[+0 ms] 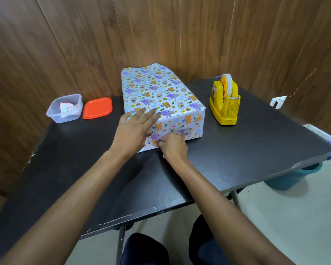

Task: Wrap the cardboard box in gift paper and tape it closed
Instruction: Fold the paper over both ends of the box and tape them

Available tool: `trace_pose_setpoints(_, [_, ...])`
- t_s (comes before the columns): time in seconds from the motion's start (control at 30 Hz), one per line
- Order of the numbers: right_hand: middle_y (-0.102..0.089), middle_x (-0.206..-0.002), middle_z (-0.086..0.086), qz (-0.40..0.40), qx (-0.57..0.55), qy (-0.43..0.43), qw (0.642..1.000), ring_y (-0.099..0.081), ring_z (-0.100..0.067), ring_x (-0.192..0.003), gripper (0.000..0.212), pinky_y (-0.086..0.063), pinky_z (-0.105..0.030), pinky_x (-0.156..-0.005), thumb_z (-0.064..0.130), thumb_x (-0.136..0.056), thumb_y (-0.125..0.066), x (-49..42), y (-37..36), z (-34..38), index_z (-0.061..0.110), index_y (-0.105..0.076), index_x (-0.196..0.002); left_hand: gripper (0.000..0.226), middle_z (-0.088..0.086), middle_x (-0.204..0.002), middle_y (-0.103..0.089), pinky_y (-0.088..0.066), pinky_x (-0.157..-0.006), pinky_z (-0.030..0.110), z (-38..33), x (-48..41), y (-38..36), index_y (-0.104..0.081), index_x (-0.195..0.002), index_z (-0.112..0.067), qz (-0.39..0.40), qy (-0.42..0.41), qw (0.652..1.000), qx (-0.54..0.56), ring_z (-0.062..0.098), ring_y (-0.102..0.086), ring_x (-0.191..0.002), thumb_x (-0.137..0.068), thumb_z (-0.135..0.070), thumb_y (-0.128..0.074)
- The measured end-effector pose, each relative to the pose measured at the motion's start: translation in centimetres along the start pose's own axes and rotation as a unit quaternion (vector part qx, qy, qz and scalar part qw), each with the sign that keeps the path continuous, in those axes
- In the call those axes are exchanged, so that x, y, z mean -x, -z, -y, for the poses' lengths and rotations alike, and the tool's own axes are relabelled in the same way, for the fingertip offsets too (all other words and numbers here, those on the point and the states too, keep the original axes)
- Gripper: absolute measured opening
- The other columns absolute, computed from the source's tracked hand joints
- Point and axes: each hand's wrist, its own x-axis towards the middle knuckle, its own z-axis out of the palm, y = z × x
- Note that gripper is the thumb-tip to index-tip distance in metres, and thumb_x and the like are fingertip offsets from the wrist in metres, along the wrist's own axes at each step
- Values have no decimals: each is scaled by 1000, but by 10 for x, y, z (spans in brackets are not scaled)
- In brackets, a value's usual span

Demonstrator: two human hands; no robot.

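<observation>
Left hand (pixel 136 129) is lying flat, fingers spread, on the box (pixel 161 100) near corner. Right hand (pixel 173 147) is pinching the gift paper (pixel 191 123) flap at the near end face. Box's long axis is running away from the person.

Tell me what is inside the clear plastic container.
Inside the clear plastic container lie small printed paper pieces; what they are is unclear. Its red lid lies beside it.

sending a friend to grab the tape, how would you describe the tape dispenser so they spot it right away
Start at the black table and find the wrapped box in its middle. Just right of the box, apart from it, stands the tape dispenser. It is the only yellow thing there, with a white roll on top.
</observation>
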Motion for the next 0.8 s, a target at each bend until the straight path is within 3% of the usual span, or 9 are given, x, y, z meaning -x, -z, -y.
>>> trace_pose_setpoints(0.13, [-69,-86,-10,-2,-11,-7,1000,-64,-25,-92,40,-43,-29,-70,50,-85,-60,-2,-7,3,13,-71,-93,73,3,-134,-56,-44,-90,52,-1,0,1,-56,-130,-16,-10,3,1000,-7,30,-59,-116,-63,-8,-82])
trace_pose_setpoints(0.27, [-69,-92,-11,13,33,-12,999,-64,-26,-93,30,-41,-26,-67,35,-87,-62,-4,-4,5,5,-67,-94,70,3,-136,-54,-42,-93,51,0,0,5,-53,-133,-17,9,5,1000,2,30,-55,-120,-68,-12,-80])
trace_pose_setpoints(0.33, [-69,-73,-8,67,24,-16,997,-65,-20,-74,23,-43,-25,-61,30,-84,-65,-4,7,3,6,-63,-82,64,-1,-141,-48,-36,-100,48,0,-2,8,-49,-137,-22,33,15,999,36,25,-48,-128,-78,-22,-74])
trace_pose_setpoints(0.43, [-56,-42,0,125,-48,16,991,-48,-5,-37,27,-41,-22,-50,20,-83,-65,-1,48,7,7,-59,-60,53,-5,-141,-48,-31,-105,32,4,-10,19,-50,-135,-23,45,121,973,193,15,-45,-129,-87,-44,-58])
trace_pose_setpoints(0.5, [-53,-40,3,51,-103,63,991,-45,-8,-38,32,-37,-22,-49,20,-86,-62,-8,88,15,3,-62,-60,54,0,-133,-56,-37,-99,31,16,-20,19,-56,-129,-18,4,208,943,258,18,-51,-120,-87,-52,-51])
trace_pose_setpoints(0.6, [-62,-54,0,-119,-112,97,982,-53,-19,-57,38,-42,-32,-56,32,-88,-60,-44,128,22,6,-58,-60,59,7,-129,-56,-39,-97,38,40,-42,10,-55,-125,-13,-23,364,872,327,26,-49,-121,-87,-57,-45])
trace_pose_setpoints(0.67, [-54,-62,-3,-137,-42,70,987,-51,-25,-68,41,-38,-34,-60,37,-88,-58,-74,136,23,16,-46,-56,65,12,-141,-43,-35,-101,37,53,-57,2,-37,-139,-5,22,475,802,363,28,-40,-130,-91,-48,-49])
trace_pose_setpoints(0.73, [-47,-62,-2,-98,-17,39,994,-48,-27,-66,42,-36,-33,-64,43,-89,-57,-101,134,19,17,-44,-59,71,14,-141,-43,-44,-93,36,57,-64,-3,-28,-144,-1,67,536,694,477,28,-49,-122,-92,-41,-55])
trace_pose_setpoints(0.8, [-64,-92,-17,-9,-122,-21,992,-61,-35,-86,45,-49,-38,-71,48,-88,-57,-120,130,14,3,-61,-91,58,17,-123,-58,-56,-70,34,60,-64,-7,-42,-136,1,78,550,555,619,26,-64,-97,-91,-31,-59])
